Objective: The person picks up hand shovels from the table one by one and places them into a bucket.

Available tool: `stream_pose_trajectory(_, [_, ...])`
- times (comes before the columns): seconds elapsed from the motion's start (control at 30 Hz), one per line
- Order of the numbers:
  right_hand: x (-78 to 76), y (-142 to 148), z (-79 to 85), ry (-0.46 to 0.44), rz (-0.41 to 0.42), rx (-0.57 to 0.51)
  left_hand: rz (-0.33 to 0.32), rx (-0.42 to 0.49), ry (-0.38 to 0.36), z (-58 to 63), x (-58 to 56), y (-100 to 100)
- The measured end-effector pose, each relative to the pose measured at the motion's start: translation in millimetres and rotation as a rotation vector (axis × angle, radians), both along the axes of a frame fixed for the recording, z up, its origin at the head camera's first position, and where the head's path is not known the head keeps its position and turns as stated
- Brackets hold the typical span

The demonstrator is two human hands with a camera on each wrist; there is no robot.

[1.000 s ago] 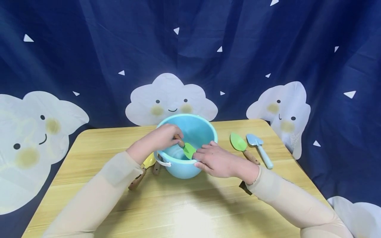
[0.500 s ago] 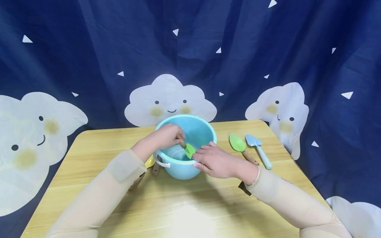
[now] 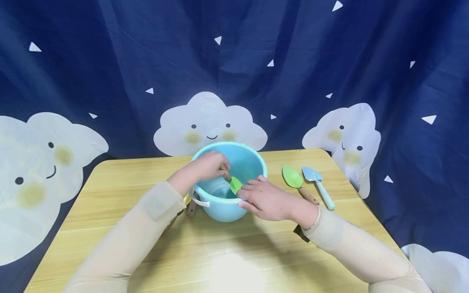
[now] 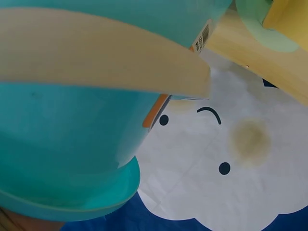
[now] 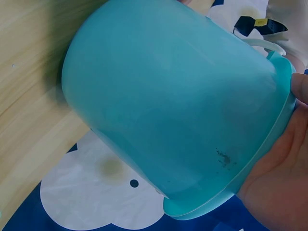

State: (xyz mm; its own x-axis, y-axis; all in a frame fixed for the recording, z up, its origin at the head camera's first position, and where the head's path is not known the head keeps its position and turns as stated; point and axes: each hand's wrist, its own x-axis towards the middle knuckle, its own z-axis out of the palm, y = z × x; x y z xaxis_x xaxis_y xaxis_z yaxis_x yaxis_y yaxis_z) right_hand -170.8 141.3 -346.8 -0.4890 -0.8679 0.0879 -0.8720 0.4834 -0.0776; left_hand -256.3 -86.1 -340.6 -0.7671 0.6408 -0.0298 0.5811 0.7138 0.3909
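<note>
A light-blue bucket (image 3: 223, 211) stands upright on the table. Over its left side reaches my left hand (image 3: 210, 166), pinching the wooden handle of a small green trowel (image 3: 235, 185). The trowel's blade points down inside the bucket, and its tip is hidden behind my right hand (image 3: 261, 199). That right hand grips the bucket's front right rim, thumb on the outer side and fingers over the edge. The right wrist view shows the same hand at the bucket's rim (image 5: 202, 211). In the left wrist view, the bucket's wall (image 4: 72, 139) and pale carrying handle (image 4: 96, 53) fill much of the frame.
Right of the bucket lie another green trowel (image 3: 292, 176) with a wooden handle and a light-blue trowel (image 3: 323, 191). A yellow tool (image 3: 187, 199) and a wooden handle (image 3: 192, 208) lie left of it, partly covered by my arm. A cloud-patterned curtain (image 3: 242, 53) hangs behind the table.
My left hand and the green trowel have shifted slightly right inside the bucket. The left sleeve now covers more of the yellow tool. My right hand keeps its place on the rim.
</note>
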Motion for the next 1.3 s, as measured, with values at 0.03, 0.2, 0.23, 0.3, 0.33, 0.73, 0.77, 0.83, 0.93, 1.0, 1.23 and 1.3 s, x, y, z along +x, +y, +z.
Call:
stream_pose_trajectory(0.03, [0.3,0.1,0.2,-0.001,0.000,0.000,0.002,0.000,-0.001,-0.1,-0.3,0.0])
stream_pose_trajectory(0.2, [1.1,0.0,1.3,-0.002,-0.003,-0.005,0.010,0.004,-0.008,-0.7,-2.1,-1.0])
stream_pose_trajectory(0.23, [1.1,-0.2,1.5,-0.001,-0.003,-0.006,0.011,0.006,-0.008,-0.8,-2.3,-1.4])
stream_pose_trajectory(0.3, [1.1,-0.4,1.7,-0.001,-0.002,-0.008,0.012,0.010,-0.007,-1.1,-2.5,-2.1])
stream_pose_trajectory(0.33, [1.0,-0.5,1.7,-0.001,-0.002,-0.008,0.013,0.013,-0.009,-1.0,-2.3,-2.4])
stream_pose_trajectory(0.73, [-0.8,0.0,-0.9,0.007,-0.001,-0.010,0.024,0.011,-0.005,-0.6,0.6,-2.5])
stream_pose_trajectory(0.77, [-0.8,0.0,-1.0,0.006,-0.002,-0.009,0.028,0.013,-0.008,-0.7,0.7,-2.3])
stream_pose_trajectory(0.83, [-0.7,0.0,-0.9,0.004,-0.003,-0.009,0.037,0.017,-0.013,-1.0,0.6,-1.8])
stream_pose_trajectory(0.93, [-0.5,0.1,-0.8,0.001,-0.005,-0.009,0.046,0.027,-0.019,-2.2,0.2,-1.5])
stream_pose_trajectory(1.0, [-0.4,0.2,-0.9,-0.001,-0.007,-0.008,0.055,0.027,-0.022,-3.1,-0.4,-1.4])
stream_pose_trajectory(1.23, [-0.1,0.5,-1.3,-0.003,-0.010,-0.004,0.083,0.020,-0.029,-5.5,-1.9,-0.8])
stream_pose_trajectory(1.3, [-0.1,0.6,-1.5,-0.003,-0.008,-0.004,0.089,0.025,-0.038,-5.8,-2.1,-0.8])
